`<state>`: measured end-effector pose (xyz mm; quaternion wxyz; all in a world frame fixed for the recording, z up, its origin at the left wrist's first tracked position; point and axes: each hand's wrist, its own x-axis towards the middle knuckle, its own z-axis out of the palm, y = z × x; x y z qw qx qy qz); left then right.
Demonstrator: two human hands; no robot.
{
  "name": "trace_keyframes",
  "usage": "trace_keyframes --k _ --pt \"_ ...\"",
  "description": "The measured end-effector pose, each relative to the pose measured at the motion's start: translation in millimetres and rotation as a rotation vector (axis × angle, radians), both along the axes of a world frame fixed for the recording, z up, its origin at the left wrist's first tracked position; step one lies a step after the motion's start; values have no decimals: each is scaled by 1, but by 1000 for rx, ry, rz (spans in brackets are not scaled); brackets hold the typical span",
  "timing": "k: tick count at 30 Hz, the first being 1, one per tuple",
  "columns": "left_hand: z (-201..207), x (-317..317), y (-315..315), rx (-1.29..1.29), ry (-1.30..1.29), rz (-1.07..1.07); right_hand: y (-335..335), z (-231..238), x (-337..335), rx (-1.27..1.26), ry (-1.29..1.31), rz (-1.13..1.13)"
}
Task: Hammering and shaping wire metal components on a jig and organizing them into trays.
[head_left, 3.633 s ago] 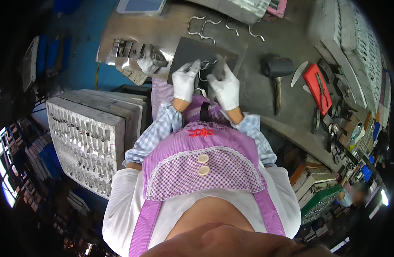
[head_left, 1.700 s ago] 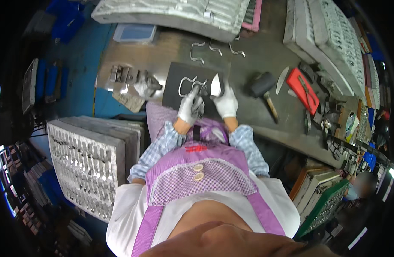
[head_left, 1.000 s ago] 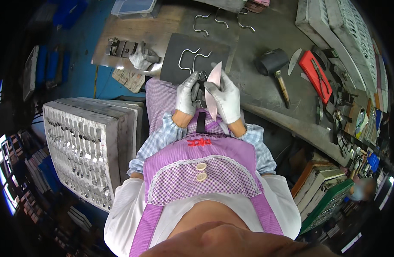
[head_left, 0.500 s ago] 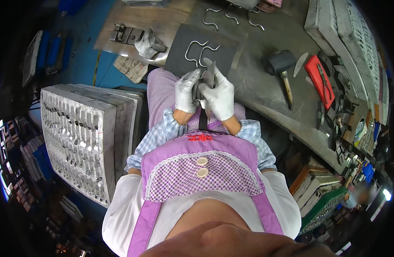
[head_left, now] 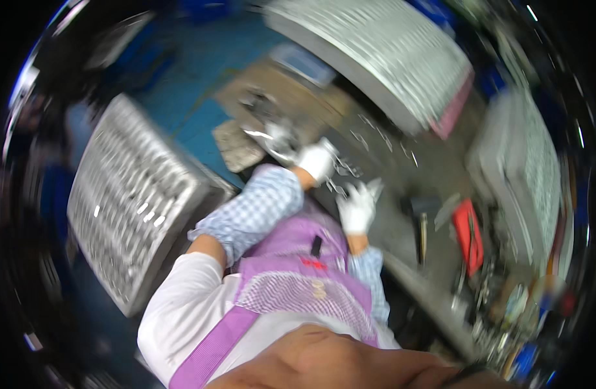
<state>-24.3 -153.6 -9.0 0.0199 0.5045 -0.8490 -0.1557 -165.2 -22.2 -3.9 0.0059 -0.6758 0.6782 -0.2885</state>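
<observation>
My gloved left hand (head_left: 316, 161) reaches over the table beside bent shiny metal rods (head_left: 347, 170). Motion blur hides whether its fingers grip one. My gloved right hand (head_left: 357, 209) is to its right, fingers closed around a flat grey piece (head_left: 375, 187) that pokes out past the fingertips and looks like metal. Another bent metal rod (head_left: 336, 188) lies between the two hands, close to the right fingers.
More bent rods (head_left: 383, 137) lie farther back on the table. To the right are a dark-headed mallet (head_left: 422, 236) and a red tray (head_left: 467, 233). Grey stacked blocks (head_left: 375, 58) stand behind. A block with rows of metal parts (head_left: 132, 207) stands at my left.
My hands have drawn apart; the left has reached forward to the rods, while the right keeps the flat grey piece. The whole view has swung round and blurred.
</observation>
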Motion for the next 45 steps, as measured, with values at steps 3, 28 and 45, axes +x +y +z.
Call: trace_keyframes --k 3,28,45 --pt "11 20 6 26 267 4 11 -25 -17 314 -605 -117" --pt "73 709 117 -539 933 1289 -65 68 67 628 -979 235" --pt "172 369 136 60 992 518 -51 158 282 918 -1139 936"
